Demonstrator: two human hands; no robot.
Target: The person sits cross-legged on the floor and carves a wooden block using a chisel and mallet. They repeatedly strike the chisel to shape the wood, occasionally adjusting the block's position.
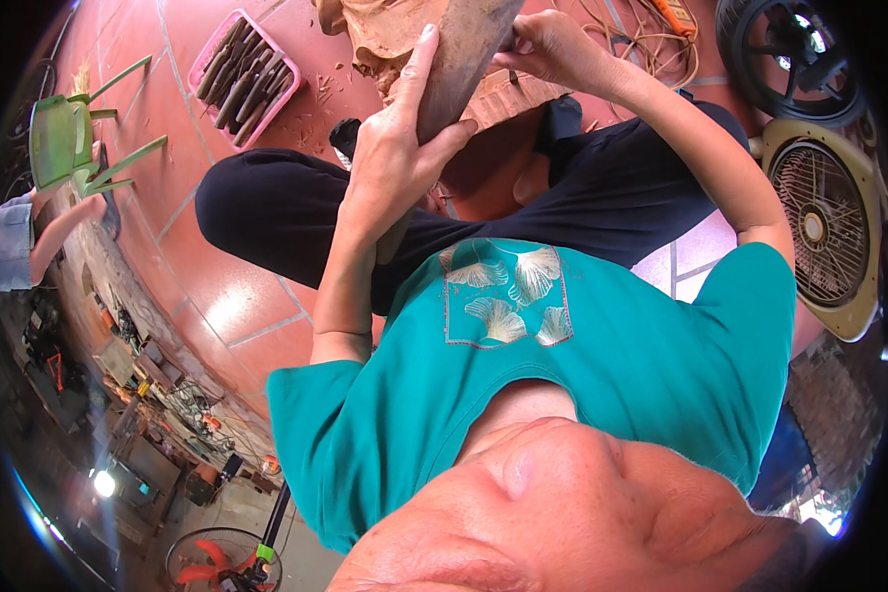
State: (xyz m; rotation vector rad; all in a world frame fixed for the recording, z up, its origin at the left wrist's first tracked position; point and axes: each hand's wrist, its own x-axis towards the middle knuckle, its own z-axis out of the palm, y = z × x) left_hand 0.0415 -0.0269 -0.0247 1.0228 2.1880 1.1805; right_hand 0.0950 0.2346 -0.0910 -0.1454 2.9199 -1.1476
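Observation:
My left hand (395, 158) is closed around the near end of a thick, tapered grey-brown piece of wood (464, 69), its index finger stretched along one side and the thumb on the other. On the far right side of that wood, my right hand (553, 49) has its fingers curled in a pinch. Whatever those fingers hold is hidden. Beneath and beyond the wood lies a lighter brown carved wood piece (357, 30) with an uneven surface, partly cut off by the upper edge. Wood chips lie beside it on the floor.
A pink basket (294, 91) of several dark-handled tools stands left on the red tiles (192, 242). Farther left are a green chair (54, 138) and another person's arm (64, 237). To the right are orange cables (646, 49), a black wheel (794, 59) and a box fan (819, 227).

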